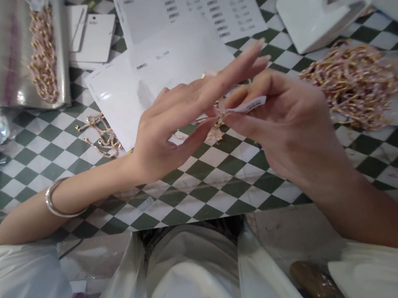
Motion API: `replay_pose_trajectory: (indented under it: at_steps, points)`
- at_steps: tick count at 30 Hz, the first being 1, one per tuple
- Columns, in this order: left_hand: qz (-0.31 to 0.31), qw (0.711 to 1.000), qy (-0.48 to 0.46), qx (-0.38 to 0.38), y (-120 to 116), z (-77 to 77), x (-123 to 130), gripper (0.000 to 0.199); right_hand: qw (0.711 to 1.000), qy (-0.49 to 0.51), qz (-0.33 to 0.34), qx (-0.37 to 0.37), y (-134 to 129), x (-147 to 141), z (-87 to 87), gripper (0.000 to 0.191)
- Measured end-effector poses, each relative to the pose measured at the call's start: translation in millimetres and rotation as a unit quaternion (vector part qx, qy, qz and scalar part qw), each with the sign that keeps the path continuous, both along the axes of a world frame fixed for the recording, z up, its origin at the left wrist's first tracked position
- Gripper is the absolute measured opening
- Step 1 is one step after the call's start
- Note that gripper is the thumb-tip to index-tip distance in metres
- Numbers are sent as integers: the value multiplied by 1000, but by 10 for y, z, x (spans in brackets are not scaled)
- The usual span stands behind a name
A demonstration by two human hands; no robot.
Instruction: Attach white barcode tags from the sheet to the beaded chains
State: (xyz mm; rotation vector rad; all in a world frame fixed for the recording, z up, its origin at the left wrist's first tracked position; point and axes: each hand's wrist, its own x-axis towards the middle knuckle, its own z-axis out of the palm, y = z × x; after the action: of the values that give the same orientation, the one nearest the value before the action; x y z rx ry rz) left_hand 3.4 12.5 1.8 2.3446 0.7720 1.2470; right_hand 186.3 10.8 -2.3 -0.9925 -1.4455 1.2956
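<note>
Jewelry (pixel 216 133) between hands (pixel 176 115), room before table edge (pixel 200 215)

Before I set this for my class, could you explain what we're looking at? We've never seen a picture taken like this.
There is no machine: these are one person's left hand and right hand, both bare. One head-worn camera takes the single picture, looking forward and down. The right hand pinches a white label beside a pink-and-gold beaded strand; the left hand meets it there, its exact grip partly hidden. On the diamond-patterned table, barcode sticker sheets lie beyond the hands, a heap of similar strands to the right, and white cards toward the upper left.
</note>
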Motion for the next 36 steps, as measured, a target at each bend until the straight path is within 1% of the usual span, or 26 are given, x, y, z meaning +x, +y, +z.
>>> replay_pose_trajectory:
  at_steps: [5,8,11,16,18,21,24,28,31,33,36]
  points:
    - [12,1000,17,13,-10,18,9,47,999,34,17,7,18,-4,5,21]
    - [-3,1000,-20,5,1,15,9,44,1000,23,12,10,24,-4,28,17]
    - [-23,998,-51,14,19,16,15,51,999,26,13,13,28,-4,46,13]
    - [2,999,-9,47,10,48,15,60,998,62,24,16,25,-19,48,12]
    - [13,999,12,28,-2,56,-3,61,997,74,23,21,20,-25,47,13]
    - [-4,999,37,23,1,42,-46,55,997,65,32,12,17,-26,43,11]
    - [-40,998,8,45,19,14,-78,52,996,65,51,-20,22,-27,37,7]
    - [-71,997,-26,10,12,17,-66,55,992,92,65,-51,36,-31,35,15]
    - [-72,997,-37,-1,1,40,-40,57,992,86,71,-61,49,-26,38,12]
    - [-72,997,-28,-1,2,46,-33,60,992,71,79,-62,57,-19,41,8]
    - [-76,997,-29,-17,7,35,-43,64,993,51,87,-61,62,-12,49,9]
